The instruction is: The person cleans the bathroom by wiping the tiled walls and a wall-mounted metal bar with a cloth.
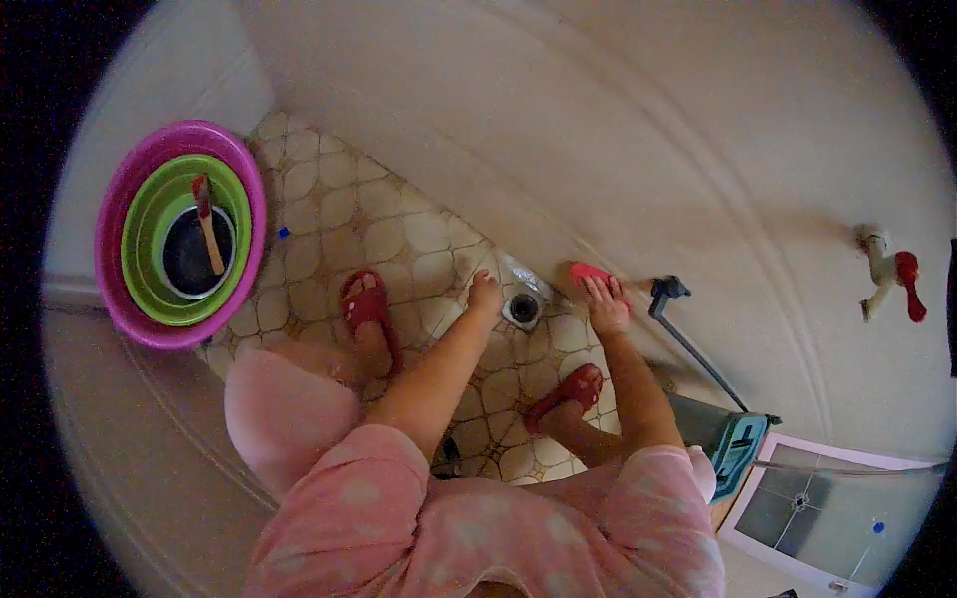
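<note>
Bent over a tiled floor (424, 234), we lay our right hand (608, 311), fingers slightly spread, on a red pad (582, 269) against the foot of the far wall (478, 110), right of the drain (522, 309). Our left hand (485, 296) hangs loosely curled just left of the drain; we cannot tell whether it pinches anything. If we are scrubbing, we would do well to keep the palm flat, press evenly, overlap the strokes and plant both red slippers (575, 391) firmly, since wet tile could slip. At far left, a brush (208, 224) rests in the nested tubs (182, 137). We can read no brand, label or writing, even on the teal box (740, 453) at right.
</note>
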A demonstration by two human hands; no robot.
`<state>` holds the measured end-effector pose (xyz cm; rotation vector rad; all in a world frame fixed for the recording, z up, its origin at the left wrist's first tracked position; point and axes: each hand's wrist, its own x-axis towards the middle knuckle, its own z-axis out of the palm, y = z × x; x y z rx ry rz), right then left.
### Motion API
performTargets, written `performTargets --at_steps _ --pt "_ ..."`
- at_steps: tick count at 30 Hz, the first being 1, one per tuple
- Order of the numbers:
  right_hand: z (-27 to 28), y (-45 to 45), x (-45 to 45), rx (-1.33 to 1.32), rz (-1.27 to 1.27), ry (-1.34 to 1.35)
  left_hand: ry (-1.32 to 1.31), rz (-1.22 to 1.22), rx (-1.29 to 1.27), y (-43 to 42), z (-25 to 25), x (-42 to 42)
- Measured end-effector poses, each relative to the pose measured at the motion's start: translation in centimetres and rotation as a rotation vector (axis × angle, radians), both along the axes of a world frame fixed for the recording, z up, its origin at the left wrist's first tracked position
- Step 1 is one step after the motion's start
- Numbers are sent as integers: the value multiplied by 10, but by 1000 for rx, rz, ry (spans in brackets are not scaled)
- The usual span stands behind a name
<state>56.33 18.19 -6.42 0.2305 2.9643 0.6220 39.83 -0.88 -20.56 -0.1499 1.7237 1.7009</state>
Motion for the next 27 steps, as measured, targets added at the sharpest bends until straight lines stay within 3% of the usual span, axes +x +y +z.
performTargets --at_steps 3,6,8,9,12,16,18,20,24,27 --pt "24 -24 -35 169 149 -122 -35 27 57 -3 -24 2" --pt "28 -51 -107 -11 167 -12 -89 126 214 0 -68 0" --pt "41 -74 -157 39 274 29 28 115 112 -9 -80 -10" --pt "48 -87 -181 50 275 -15 170 65 -63 -21 -46 -17" --pt "36 -104 -243 137 367 15 -123 150 -32 -46 14 -39" --pt "0 -109 -284 -28 341 117 63 248 -90 -38 -43 -41" --pt "12 -112 -282 48 386 84 83 238 -145 -35 -59 -39" --pt "26 -112 -267 59 380 89 -30 262 -26 -38 -48 -40" --pt "51 -91 -195 -35 222 138 -141 305 62 -43 14 -38" --pt "63 -71 -126 -4 109 93 -28 183 -64 -53 48 -41"
